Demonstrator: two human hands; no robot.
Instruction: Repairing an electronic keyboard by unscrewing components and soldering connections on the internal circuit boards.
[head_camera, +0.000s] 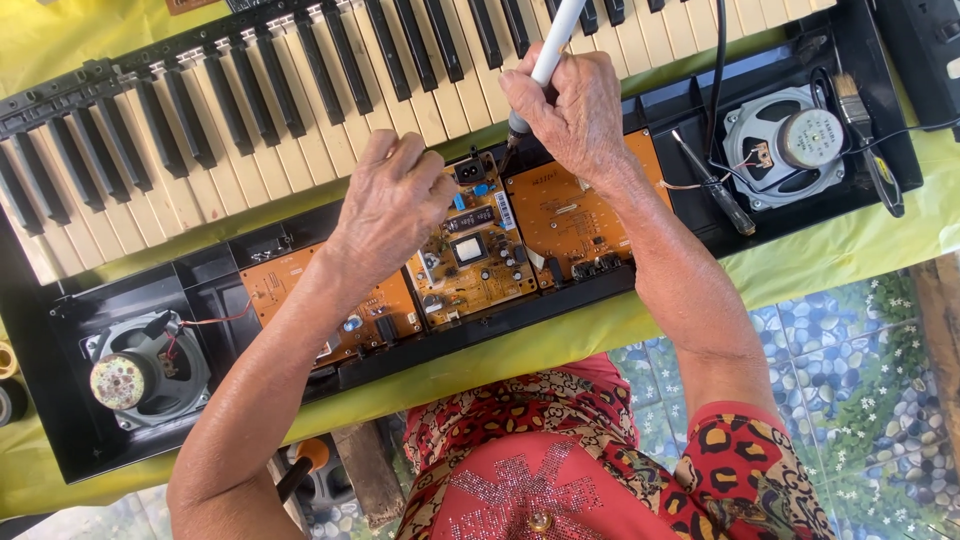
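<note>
A keyboard case (60, 400) in black holds orange circuit boards (570, 215), two grey speakers (790, 145) and cream keys (420, 100) alternating with black ones, all resting on a yellow-green cloth (850, 250). A white soldering iron (555, 40) with a black cord stands out above the boards. The person's top (560, 470) is red with a leopard-spot pattern and sparkly studs, and the floor (850, 360) shows blue pebbles with small white flowers.
</note>
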